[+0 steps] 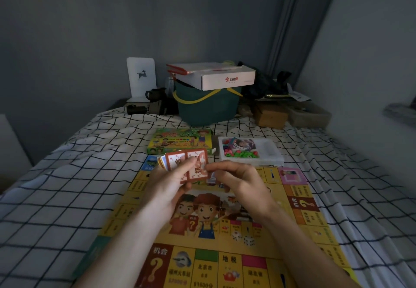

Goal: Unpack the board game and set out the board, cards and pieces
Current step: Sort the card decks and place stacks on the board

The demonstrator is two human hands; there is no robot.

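The yellow game board (225,231) lies unfolded on the checked bedsheet in front of me. Above its far half my left hand (171,182) grips a fanned stack of red-backed cards (177,159). My right hand (238,179) pinches the edge of the front card (198,164) of that stack. Beyond the board lies the green game box (180,141). To its right stands a white plastic tray (270,152) holding colourful small pieces and more cards.
At the head of the bed stand a teal basket (207,107) with a white cardboard box (227,78) on top, a white stand with a deer print (141,78), dark cups and brown boxes (270,116). Walls close in on both sides.
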